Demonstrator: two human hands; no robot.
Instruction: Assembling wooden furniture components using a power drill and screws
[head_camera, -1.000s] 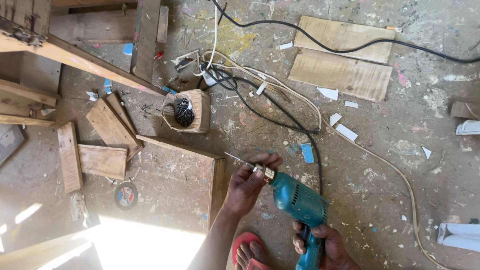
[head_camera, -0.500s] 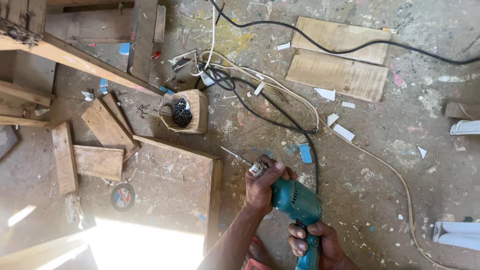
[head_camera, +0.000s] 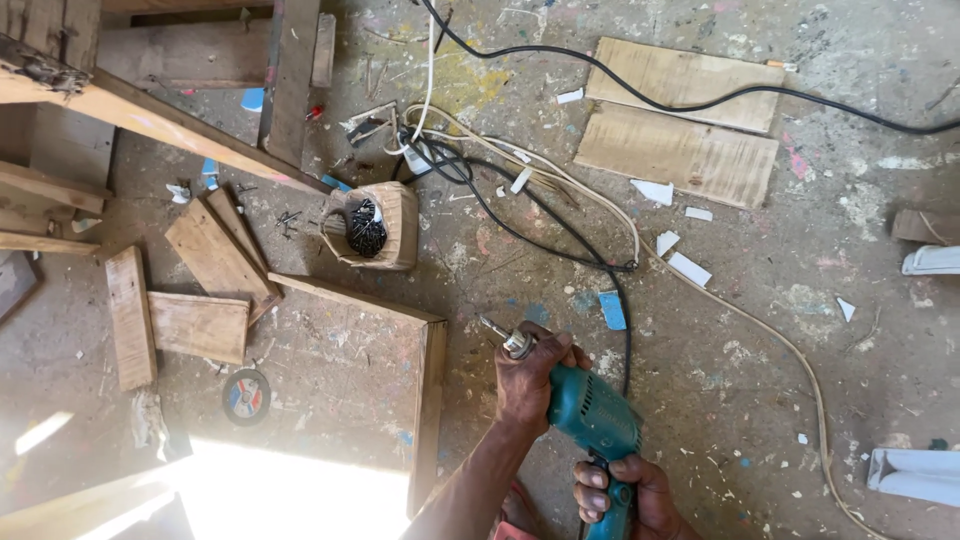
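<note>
Head view | left hand (head_camera: 528, 375) grips drill (head_camera: 590, 420) chuck | right hand (head_camera: 625, 492) wraps handle | cables (head_camera: 560, 245), wood frame (head_camera: 425, 400) close

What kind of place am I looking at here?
Most likely a rough carpentry workshop floor. The hands, left hand and right hand, hold a teal electric drill over a dusty concrete floor, with offcut wooden boards, a small container of screws and loose power cables lying around.

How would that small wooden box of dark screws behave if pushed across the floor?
The wooden box looks squat and flat-bottomed, so it would probably slide rather than tip. The gritty floor likely drags on it. The screws heaped inside probably make it heavy for its size and may spill if jolted.
</note>
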